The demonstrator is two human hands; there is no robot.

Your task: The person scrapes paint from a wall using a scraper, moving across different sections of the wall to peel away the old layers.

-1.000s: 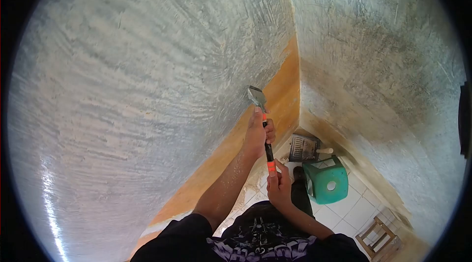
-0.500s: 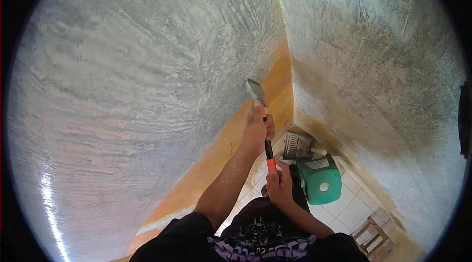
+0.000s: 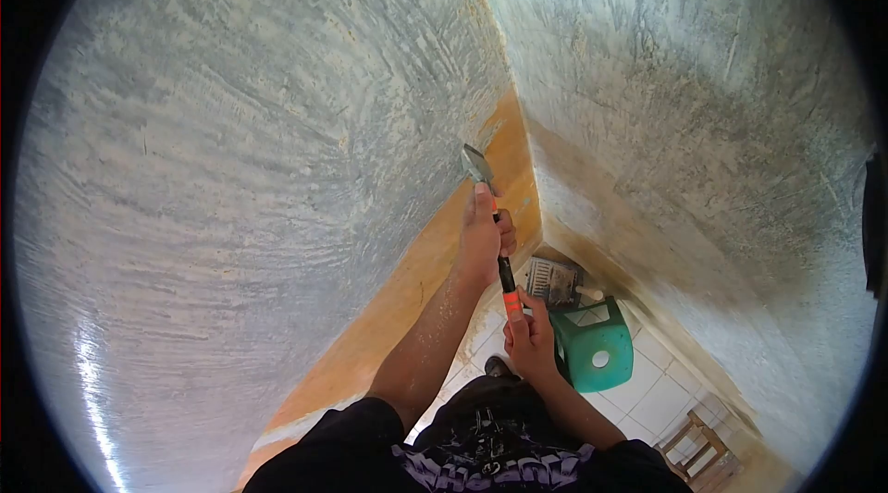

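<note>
A scraper [image 3: 477, 165] with a flat grey metal blade and a black and orange handle is held across the middle of the view. My left hand [image 3: 483, 234] grips it just below the blade, its fingers wrapped round the handle. Lower down, my right hand [image 3: 531, 341] is closed on the orange end of the handle. The blade lies at the left wall [image 3: 259, 160], where grey scraped plaster meets a band of orange paint [image 3: 407, 285].
The right wall [image 3: 684, 123] meets the left one in a corner. Below stand a green plastic stool [image 3: 615, 350], a dark tray [image 3: 553, 282] with a light-handled tool, and a small wooden stool [image 3: 705, 447] on white floor tiles [image 3: 636, 391].
The view has shifted a little, so the corner and green stool appear farther left. The blade's angle has changed slightly. Both hands keep their hold on the scraper.
</note>
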